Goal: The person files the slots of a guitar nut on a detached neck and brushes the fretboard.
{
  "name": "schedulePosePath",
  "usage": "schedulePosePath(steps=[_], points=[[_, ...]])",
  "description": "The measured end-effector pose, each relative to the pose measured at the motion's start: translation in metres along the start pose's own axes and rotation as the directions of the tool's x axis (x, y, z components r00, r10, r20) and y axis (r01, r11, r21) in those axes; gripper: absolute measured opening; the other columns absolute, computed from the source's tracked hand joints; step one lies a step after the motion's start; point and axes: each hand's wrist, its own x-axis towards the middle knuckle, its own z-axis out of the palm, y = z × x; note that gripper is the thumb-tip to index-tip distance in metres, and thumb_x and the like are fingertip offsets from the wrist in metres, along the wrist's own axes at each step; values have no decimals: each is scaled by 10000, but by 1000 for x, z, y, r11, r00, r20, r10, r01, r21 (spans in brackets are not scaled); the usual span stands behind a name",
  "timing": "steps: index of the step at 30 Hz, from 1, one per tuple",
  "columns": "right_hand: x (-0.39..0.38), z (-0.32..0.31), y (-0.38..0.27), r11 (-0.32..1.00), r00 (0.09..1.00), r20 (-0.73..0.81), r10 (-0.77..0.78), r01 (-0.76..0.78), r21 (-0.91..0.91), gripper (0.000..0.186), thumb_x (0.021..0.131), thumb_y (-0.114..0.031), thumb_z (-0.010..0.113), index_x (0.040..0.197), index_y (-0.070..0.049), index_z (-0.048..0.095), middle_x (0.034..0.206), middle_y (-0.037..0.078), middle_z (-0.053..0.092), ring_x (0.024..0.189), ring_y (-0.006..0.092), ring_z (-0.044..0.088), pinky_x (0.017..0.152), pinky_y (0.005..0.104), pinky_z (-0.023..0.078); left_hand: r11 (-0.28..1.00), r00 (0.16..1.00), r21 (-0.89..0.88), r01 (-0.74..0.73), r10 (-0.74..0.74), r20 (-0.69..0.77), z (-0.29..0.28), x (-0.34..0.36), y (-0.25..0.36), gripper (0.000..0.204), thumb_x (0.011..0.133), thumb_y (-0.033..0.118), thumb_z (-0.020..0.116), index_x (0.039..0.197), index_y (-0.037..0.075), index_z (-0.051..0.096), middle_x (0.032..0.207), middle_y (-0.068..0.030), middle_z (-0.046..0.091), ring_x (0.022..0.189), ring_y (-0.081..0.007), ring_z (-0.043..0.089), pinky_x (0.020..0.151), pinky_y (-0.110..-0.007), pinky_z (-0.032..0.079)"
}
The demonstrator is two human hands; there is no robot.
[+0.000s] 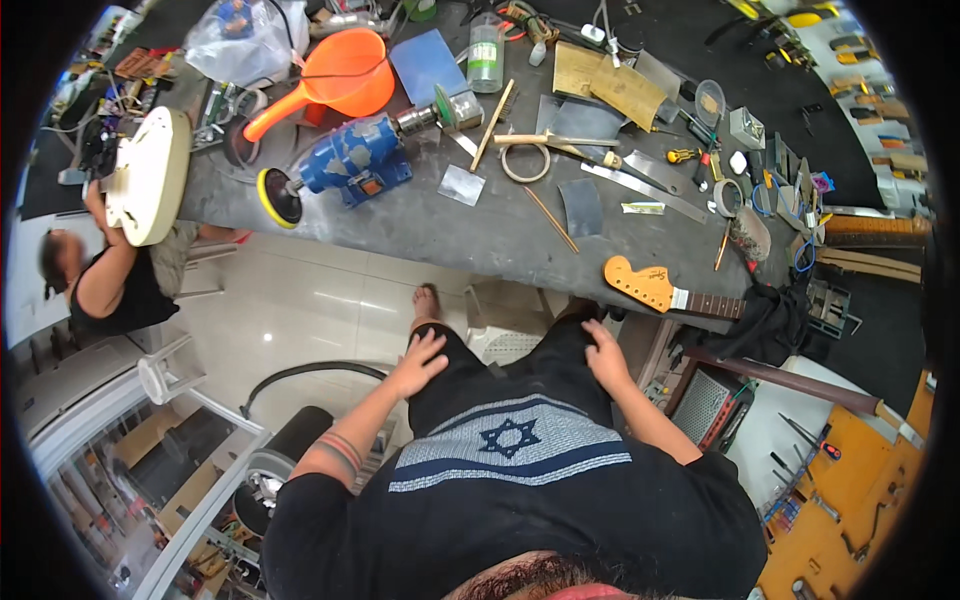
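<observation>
1. Your left hand (422, 365): grip relaxed and empty, fingers spread on the left leg of your black shorts (462, 362).
2. Your right hand (604, 352): grip likewise slack and empty, laid at the right leg.
3. Guitar neck (672, 292): lies on the table (350, 235) along its near edge, nearest your right hand.
4. Blue motor (355, 160): on the table, left of that neck, before an orange pan (350, 75).
</observation>
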Motion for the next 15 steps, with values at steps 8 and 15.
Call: schedulePosePath(steps=[8,15], points=[[37,23,21,886,984,172,-52,125,-446,571,1009,-336,646,1554,-164,657,1609,216,556,1527,452,436,1303,599,279,975,967,184,-124,160,-200,42,4,4,432,1010,368,739,1389,163,774,1681,-87,547,1678,-358,278,1301,-767,92],[63,8,23,950,945,307,112,-11,-311,486,991,-360,662,1386,-90,742,1420,220,699,1358,465,608,1229,558,401,774,872,493,-397,486,-60,67,199,6,544,1005,344,728,1462,60,651,1424,-236,662,1372,-444,588,1184,-574,452]])
